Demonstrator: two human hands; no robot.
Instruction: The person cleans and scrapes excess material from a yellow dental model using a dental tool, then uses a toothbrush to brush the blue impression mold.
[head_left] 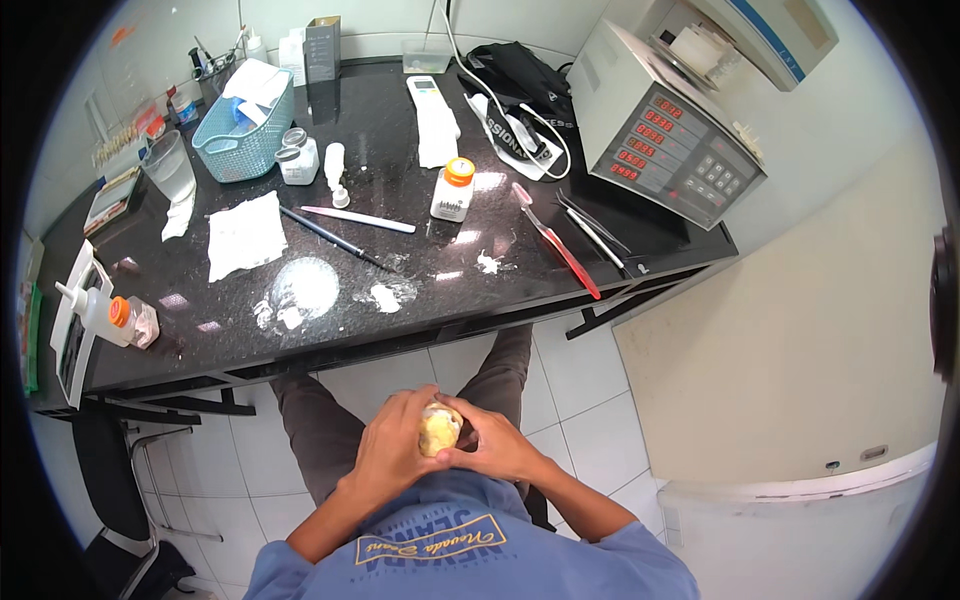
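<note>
There is one pale yellow lump (438,430), and it sits between the two hands, low in the view, in front of the person's chest and above the lap, well apart from the black worktop (400,180). The left hand (392,450) wraps the lump from the left side, with its fingers curled over the top. The right hand (492,446) comes from the right, its fingers bent and its thumb pressing on the lump. So each grip is closed on the lump, and both forearms rise from the lower edge and meet at the middle. The lump looks slightly longer than wide, and its long axis runs roughly up and down in the view, but most of it is hidden by fingers, so which end points where I cannot tell.

On the worktop I count two white bottles with orange caps, one (452,188) near the middle and one (112,315) lying at the left edge. There is one blue basket (245,140), one white paper sheet (243,235), one white remote control (432,105) and one grey machine (665,125) with red number displays at the right. A patch of white powder (305,285) lies near the front edge.
</note>
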